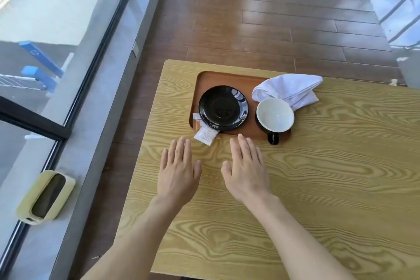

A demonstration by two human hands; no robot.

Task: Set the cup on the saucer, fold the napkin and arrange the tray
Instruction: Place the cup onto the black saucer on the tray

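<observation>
At the far left of the frame, a yellow-green holder (45, 197) sits on the grey sill (91, 120) beside the window. The wooden table (318, 188) fills the lower right half of the frame.

The left hand (178, 170) lies palm down on the table at lower centre, fingers straight and close together, thumb out to the side, holding nothing. Its fingertips are near a white sachet (206, 136) that hangs over the tray's near edge. A second, smaller packet (197, 120) is tucked just left of the saucer.

The brown tray (204, 79) sits at centre frame. On its left part rests the black saucer (223, 108), bare and glossy. The right hand (246, 169) is flat on the table just right of the left one, fingers together and extended, thumb apart, empty; its fingertips reach close to the tray's near rim.

Right of the saucer and apart from it stands the cup (274, 118), upright, white inside and black outside, its handle pointing toward the person. At upper right of the tray, the white napkin (288, 91) lies crumpled, partly spilling onto the table, its lower edge hidden behind the cup.
</observation>
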